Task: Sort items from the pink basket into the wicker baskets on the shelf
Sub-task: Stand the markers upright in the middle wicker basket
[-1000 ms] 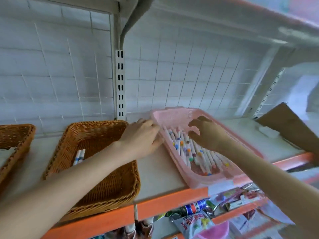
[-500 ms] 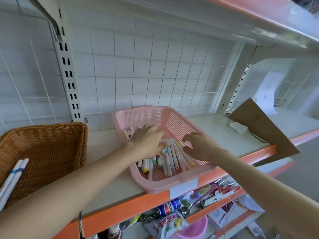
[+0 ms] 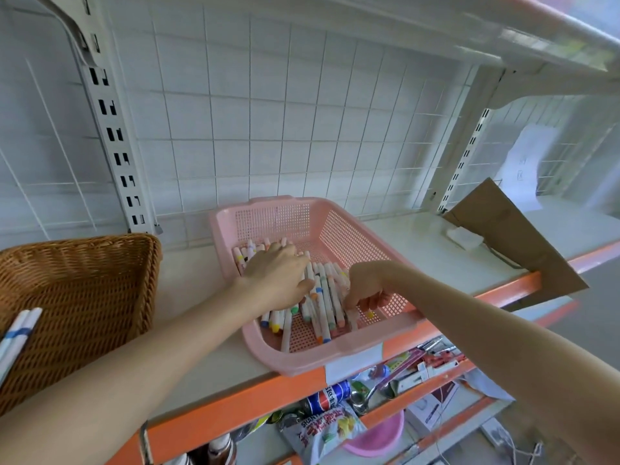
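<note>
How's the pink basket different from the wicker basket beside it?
The pink basket is perforated plastic; the wicker basket is brown weave. The pink basket holds a heap of colour-capped markers; the wicker basket shows just two white, blue-banded pens. The left hand and right hand are in the pink basket, neither in the wicker basket. Both sit open-topped on one shelf.

On the shelf (image 3: 419,250), a wicker basket (image 3: 84,297) sits at the left with two pens (image 3: 16,333) in it. Right of it, at the front edge, stands the basket (image 3: 335,359) with markers (image 3: 322,303) inside. The left hand (image 3: 275,276) lies on the markers toward the back, and the right hand (image 3: 365,285) is in the front right. Cardboard (image 3: 510,243) lies further right, overhanging the edge. Below are a can (image 3: 322,399) and a snack bag (image 3: 322,431).
</note>
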Tool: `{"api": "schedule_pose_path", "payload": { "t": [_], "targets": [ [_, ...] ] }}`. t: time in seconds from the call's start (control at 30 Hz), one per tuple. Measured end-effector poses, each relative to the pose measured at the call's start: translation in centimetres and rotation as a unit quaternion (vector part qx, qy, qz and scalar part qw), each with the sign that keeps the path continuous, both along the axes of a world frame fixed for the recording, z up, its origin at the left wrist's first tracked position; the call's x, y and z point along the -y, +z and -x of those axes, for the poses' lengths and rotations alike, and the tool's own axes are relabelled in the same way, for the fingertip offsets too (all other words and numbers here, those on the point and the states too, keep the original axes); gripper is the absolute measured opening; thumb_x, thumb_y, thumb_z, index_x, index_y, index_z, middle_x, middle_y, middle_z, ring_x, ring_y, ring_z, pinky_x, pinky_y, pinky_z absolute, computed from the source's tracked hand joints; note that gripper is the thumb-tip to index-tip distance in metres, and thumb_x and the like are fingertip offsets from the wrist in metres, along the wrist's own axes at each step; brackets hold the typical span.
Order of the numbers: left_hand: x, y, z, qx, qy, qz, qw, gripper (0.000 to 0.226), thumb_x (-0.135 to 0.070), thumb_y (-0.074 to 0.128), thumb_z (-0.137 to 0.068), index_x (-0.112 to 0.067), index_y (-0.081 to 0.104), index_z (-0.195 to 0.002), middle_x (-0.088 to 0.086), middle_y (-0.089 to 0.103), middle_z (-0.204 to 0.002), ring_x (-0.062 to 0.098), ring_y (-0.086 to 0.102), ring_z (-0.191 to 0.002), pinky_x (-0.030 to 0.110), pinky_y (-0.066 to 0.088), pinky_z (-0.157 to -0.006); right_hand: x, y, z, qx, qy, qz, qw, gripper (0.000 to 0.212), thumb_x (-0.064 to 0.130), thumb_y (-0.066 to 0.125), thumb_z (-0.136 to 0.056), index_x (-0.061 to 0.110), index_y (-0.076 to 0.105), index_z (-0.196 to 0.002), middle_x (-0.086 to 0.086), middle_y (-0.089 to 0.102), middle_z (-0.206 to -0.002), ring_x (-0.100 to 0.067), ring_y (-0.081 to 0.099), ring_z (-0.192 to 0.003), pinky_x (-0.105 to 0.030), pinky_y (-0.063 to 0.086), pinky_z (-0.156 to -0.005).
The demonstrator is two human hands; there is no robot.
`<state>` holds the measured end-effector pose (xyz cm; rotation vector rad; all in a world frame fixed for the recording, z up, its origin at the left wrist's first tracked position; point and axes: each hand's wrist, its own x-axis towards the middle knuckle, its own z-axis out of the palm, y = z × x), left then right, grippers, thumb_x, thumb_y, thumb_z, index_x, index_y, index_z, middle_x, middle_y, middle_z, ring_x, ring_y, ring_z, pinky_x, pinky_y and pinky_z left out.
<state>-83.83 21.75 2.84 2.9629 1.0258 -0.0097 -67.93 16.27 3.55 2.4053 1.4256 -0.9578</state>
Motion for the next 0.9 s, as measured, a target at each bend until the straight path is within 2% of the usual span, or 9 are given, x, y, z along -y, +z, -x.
{"api": "schedule_pose_path", "payload": {
  "t": [0.1, 0.23, 0.3, 0.37, 0.47, 0.6, 0.7, 0.8, 0.9],
  "targets": [
    [-0.1, 0.0, -0.1, 0.015, -0.006, 0.004, 1.000, 0.044, -0.037, 0.043, -0.096, -0.011, 0.046, -0.132, 0.012, 0.043, -0.135, 0.029, 0.034, -0.128, 0.041, 0.036, -0.098, -0.1, -0.3, 0.0, -0.001, -0.028, -0.029, 0.999, 0.016, -0.005, 0.049, -0.081, 0.000, 0.044, -0.066, -0.005, 0.046, -0.039, -0.013, 0.043, -0.028, -0.016, 0.036, -0.034],
    [-0.4, -0.1, -0.6, 0.054, -0.011, 0.059, 0.997, 0.040, -0.033, 0.049, -0.093, -0.010, 0.054, -0.124, 0.009, 0.050, -0.127, 0.026, 0.043, -0.121, 0.041, 0.041, -0.098, -0.1, 0.1, -0.4, -0.017, -0.048, -0.085, 0.995, 0.012, -0.004, 0.050, -0.083, -0.003, 0.047, -0.072, -0.008, 0.052, -0.045, -0.012, 0.048, -0.032, -0.017, 0.039, -0.035],
    [-0.6, 0.2, -1.4, 0.052, -0.014, 0.082, 0.995, 0.032, -0.032, 0.052, -0.091, -0.008, 0.058, -0.112, 0.008, 0.057, -0.113, 0.024, 0.053, -0.105, 0.037, 0.046, -0.086, 0.2, 0.8, -0.9, -0.035, -0.059, -0.147, 0.987, 0.012, -0.002, 0.051, -0.084, -0.004, 0.050, -0.072, -0.007, 0.053, -0.042, -0.011, 0.045, -0.029, -0.017, 0.036, -0.033],
    [-0.8, 0.5, -2.7, 0.042, -0.018, 0.087, 0.995, 0.020, -0.029, 0.053, -0.090, -0.012, 0.055, -0.081, 0.005, 0.054, -0.081, 0.019, 0.052, -0.073, 0.028, 0.042, -0.063, 1.0, 1.5, -1.4, -0.031, -0.059, -0.210, 0.975, 0.014, 0.003, 0.052, -0.085, -0.003, 0.054, -0.072, -0.007, 0.053, -0.048, -0.010, 0.043, -0.031, -0.017, 0.034, -0.034],
    [-0.8, 0.6, -5.0, 0.030, -0.002, 0.116, 0.993, 0.042, -0.029, 0.054, -0.090, -0.013, 0.035, -0.055, 0.001, 0.034, -0.054, 0.013, 0.034, -0.046, 0.025, 0.025, -0.047, 2.1, 1.8, -2.3, -0.040, -0.074, -0.307, 0.948, 0.020, 0.007, 0.053, -0.085, 0.003, 0.055, -0.065, -0.006, 0.052, -0.052, -0.013, 0.046, -0.040, -0.020, 0.037, -0.040],
    [-0.7, 0.1, -7.2, -0.040, 0.018, 0.151, 0.988, 0.039, -0.042, 0.055, -0.089, -0.016, 0.040, -0.064, -0.003, 0.039, -0.060, 0.011, 0.040, -0.055, 0.025, 0.036, -0.056, 3.1, 1.0, -3.3, -0.127, -0.132, -0.427, 0.885, 0.024, 0.003, 0.054, -0.084, 0.008, 0.051, -0.061, -0.005, 0.052, -0.053, -0.015, 0.048, -0.045, -0.024, 0.040, -0.045],
    [-0.6, -0.4, -8.0, -0.079, 0.033, 0.126, 0.988, 0.044, -0.046, 0.062, -0.082, -0.015, 0.041, -0.058, -0.003, 0.041, -0.058, 0.011, 0.039, -0.051, 0.023, 0.034, -0.051, 3.5, 0.3, -3.5, -0.159, -0.154, -0.483, 0.847, 0.014, 0.004, 0.056, -0.084, 0.000, 0.056, -0.070, -0.005, 0.054, -0.056, -0.010, 0.050, -0.043, -0.024, 0.042, -0.045],
    [-0.8, -0.2, -8.4, -0.099, 0.057, 0.130, 0.985, 0.040, -0.042, 0.067, -0.077, -0.014, 0.044, -0.061, -0.003, 0.044, -0.058, 0.012, 0.042, -0.052, 0.022, 0.036, -0.053, 3.5, -0.2, -3.7, -0.177, -0.167, -0.512, 0.824, 0.012, 0.004, 0.057, -0.084, -0.007, 0.059, -0.080, -0.006, 0.054, -0.057, -0.002, 0.050, -0.037, -0.022, 0.041, -0.043],
    [-1.1, 0.2, -8.3, -0.095, 0.081, 0.177, 0.976, 0.029, -0.029, 0.068, -0.077, -0.013, 0.050, -0.061, -0.002, 0.052, -0.058, 0.014, 0.050, -0.054, 0.022, 0.040, -0.055, 3.5, -0.3, -3.7, -0.172, -0.159, -0.519, 0.822, 0.012, 0.005, 0.058, -0.084, -0.005, 0.059, -0.077, -0.005, 0.054, -0.056, -0.003, 0.050, -0.039, -0.026, 0.042, -0.048]
  ]
}}
